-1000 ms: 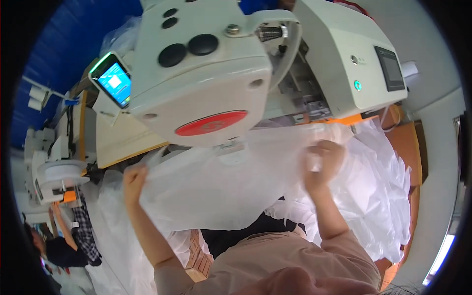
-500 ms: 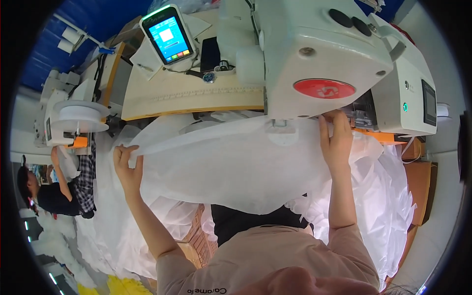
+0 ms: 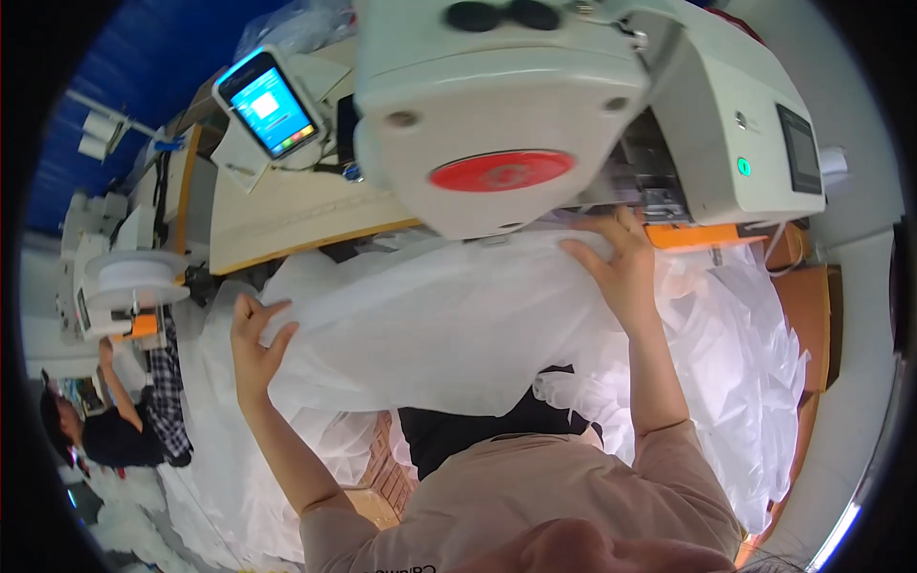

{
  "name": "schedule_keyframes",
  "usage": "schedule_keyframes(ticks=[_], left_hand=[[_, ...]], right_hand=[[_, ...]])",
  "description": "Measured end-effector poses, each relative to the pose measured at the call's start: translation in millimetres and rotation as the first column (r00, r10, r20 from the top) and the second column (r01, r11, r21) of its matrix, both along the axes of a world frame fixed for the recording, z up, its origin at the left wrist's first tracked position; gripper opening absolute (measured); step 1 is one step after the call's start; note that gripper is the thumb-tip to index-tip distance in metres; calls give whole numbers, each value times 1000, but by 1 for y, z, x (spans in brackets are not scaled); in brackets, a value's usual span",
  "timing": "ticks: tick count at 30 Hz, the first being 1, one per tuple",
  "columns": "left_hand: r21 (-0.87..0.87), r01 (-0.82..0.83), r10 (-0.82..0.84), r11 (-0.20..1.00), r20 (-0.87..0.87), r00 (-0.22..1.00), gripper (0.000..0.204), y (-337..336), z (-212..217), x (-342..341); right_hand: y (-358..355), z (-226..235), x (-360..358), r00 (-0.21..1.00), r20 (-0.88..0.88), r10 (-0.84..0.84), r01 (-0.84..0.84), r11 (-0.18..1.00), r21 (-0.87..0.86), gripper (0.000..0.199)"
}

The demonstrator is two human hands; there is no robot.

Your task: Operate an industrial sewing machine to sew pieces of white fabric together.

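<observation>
A wide sheet of thin white fabric stretches across my front, its far edge running under the white sewing machine head. At its left end, my left hand has its fingers curled at the fabric, with thumb and forefinger a little apart. To the right of the machine head, my right hand rests on the fabric's far edge, thumb spread from the fingers. Its fingertips lie close to the machine's metal parts and are partly blurred. The needle area is hidden below the machine head.
A lit touchscreen stands on the wooden tabletop. At right is a white control box above an orange part. More white fabric hangs beside cardboard boxes. A co-worker sits far left by another machine.
The view has shifted, with the machine head now lower and farther left in it. My right thumb has spread away from the fingers. The left hand stays at the fabric's left end.
</observation>
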State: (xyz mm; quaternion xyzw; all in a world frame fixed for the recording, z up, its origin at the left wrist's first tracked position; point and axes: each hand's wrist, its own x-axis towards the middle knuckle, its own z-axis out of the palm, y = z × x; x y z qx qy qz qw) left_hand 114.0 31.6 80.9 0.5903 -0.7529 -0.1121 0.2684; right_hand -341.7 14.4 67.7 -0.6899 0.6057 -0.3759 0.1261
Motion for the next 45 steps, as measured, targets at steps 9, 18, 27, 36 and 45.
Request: schedule_keyframes(ticks=[9,18,27,36,45], left_hand=[[147,277,-239,950,-237,942,16,-56,20,-79],[-344,51,-21,938,90,996,13,-51,-71,-93],[-474,155,38,867,372,927,11,-45,-48,-94],[-21,-163,158,986,397,904,35,51,-80,-73],[342,-487,357,804,378,854,52,95,-101,-31]], right_hand=[[43,7,-50,725,549,-416,240,900,364,19],[-4,-26,-64,749,-463,-474,310,869,-387,17],[-8,-17,-88,630,-659,-411,332,910,-251,31],[-17,-5,14,809,-554,-196,-230,761,-606,29],[-39,-61,-9,776,-629,-41,-48,991,-124,31]])
